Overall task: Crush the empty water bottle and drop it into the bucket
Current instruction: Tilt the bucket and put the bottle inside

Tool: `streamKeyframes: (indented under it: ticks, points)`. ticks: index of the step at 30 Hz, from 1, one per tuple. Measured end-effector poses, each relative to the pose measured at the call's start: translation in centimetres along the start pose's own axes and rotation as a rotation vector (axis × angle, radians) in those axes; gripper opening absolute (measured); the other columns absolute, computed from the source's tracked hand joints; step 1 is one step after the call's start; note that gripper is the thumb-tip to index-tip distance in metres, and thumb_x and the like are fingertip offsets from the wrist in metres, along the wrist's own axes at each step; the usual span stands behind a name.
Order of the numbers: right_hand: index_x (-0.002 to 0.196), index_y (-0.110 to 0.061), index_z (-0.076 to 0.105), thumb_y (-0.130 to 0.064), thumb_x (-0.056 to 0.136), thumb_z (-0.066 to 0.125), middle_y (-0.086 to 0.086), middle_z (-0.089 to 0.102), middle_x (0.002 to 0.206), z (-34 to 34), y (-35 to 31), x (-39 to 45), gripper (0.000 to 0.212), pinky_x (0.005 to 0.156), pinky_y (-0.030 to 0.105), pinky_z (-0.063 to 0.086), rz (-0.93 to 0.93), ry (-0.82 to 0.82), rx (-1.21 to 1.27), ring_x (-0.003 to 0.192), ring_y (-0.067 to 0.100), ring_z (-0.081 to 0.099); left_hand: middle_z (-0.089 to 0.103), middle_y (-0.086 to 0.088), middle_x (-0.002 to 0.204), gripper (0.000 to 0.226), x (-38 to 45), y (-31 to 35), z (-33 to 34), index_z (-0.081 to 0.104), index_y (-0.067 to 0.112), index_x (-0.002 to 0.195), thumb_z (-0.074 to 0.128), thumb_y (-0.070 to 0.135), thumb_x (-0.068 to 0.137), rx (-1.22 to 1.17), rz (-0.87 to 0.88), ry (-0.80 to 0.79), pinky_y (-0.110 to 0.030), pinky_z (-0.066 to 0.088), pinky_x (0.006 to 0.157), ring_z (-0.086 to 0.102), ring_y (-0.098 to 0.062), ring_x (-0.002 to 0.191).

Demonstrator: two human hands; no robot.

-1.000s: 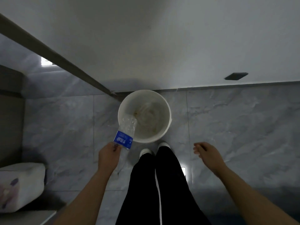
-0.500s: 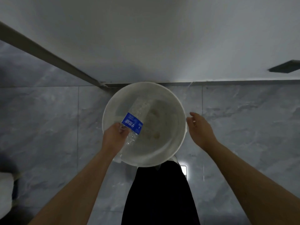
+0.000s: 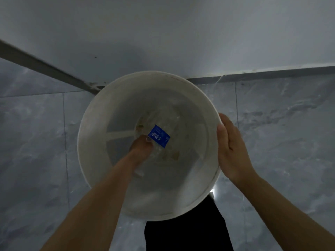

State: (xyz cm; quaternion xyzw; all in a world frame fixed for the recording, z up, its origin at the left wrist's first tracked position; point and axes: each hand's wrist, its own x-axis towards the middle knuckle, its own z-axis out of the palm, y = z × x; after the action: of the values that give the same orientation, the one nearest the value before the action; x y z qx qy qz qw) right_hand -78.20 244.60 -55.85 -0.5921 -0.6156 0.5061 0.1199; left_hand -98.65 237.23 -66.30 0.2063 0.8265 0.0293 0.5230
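A white round bucket (image 3: pixel 94 113) stands on the floor right below me and fills the middle of the view. My left hand (image 3: pixel 140 147) reaches deep inside it and is closed around a clear plastic water bottle with a blue label (image 3: pixel 159 136). The bottle lies close to the stained bucket bottom, its clear body hard to make out. My right hand (image 3: pixel 231 148) rests flat against the outside of the bucket's right rim, fingers together, holding nothing else.
Grey marble floor tiles (image 3: pixel 282 134) lie on both sides of the bucket. A white wall (image 3: pixel 181 33) with a dark skirting strip (image 3: pixel 272 70) rises just behind it. My dark trousers (image 3: pixel 186 234) show below the bucket.
The view has closed in on the bucket. My left hand went from above the rim down into the bucket with the bottle. My right hand came to rest on the right rim.
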Motion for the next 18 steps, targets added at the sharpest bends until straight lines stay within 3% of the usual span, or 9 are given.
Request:
streamKeyframes:
  ticks: [4,6,9,13,18]
  points:
    - [0.129,-0.029,0.043,-0.043,0.095,0.019,0.006,0.059,0.110,0.4,0.8,0.1,0.044,0.089,0.046,0.050,0.017,0.003,0.040,0.103,0.021,0.056,0.054,-0.016,0.082,0.028,3.1,-1.0,1.7,0.055,-0.003,0.089,0.037,0.018,0.094,0.099,0.113,-0.013,-0.028,0.036,0.059,0.049,-0.022,0.069]
    - [0.129,-0.032,0.043,-0.046,0.091,0.019,0.003,0.059,0.110,0.6,1.3,0.2,0.047,0.088,0.037,0.050,0.020,0.021,0.058,0.104,0.016,0.056,0.057,-0.022,0.085,0.026,4.7,-1.1,2.4,0.057,-0.007,0.096,0.042,0.014,0.092,0.132,0.131,0.031,-0.026,0.034,0.057,0.049,-0.023,0.071]
    - [0.128,-0.038,0.043,-0.047,0.087,0.020,-0.004,0.058,0.110,0.7,1.9,0.1,0.048,0.077,0.012,0.041,0.018,0.055,0.065,0.101,0.001,0.053,0.063,-0.029,0.103,0.024,7.2,-1.3,3.4,0.058,-0.008,0.101,0.048,0.010,0.088,0.164,0.138,0.080,-0.026,0.036,0.062,0.058,-0.033,0.085]
    - [0.132,-0.041,0.039,-0.055,0.082,0.023,-0.016,0.055,0.111,0.7,2.9,0.1,0.054,0.068,-0.007,0.036,0.035,0.070,0.119,0.097,-0.019,0.048,0.063,-0.031,0.105,0.023,9.8,-1.9,4.5,0.060,-0.010,0.098,0.050,0.008,0.087,0.222,0.171,0.107,-0.032,0.040,0.070,0.059,-0.039,0.096]
    - [0.129,-0.041,0.045,-0.061,0.074,0.023,-0.022,0.056,0.107,0.7,3.4,0.0,0.062,0.067,-0.010,0.032,-0.026,0.104,0.157,0.094,-0.025,0.047,0.062,-0.030,0.108,0.024,12.1,-2.5,5.6,0.060,-0.011,0.097,0.049,0.008,0.089,0.270,0.161,0.118,-0.033,0.039,0.081,0.056,-0.038,0.104]
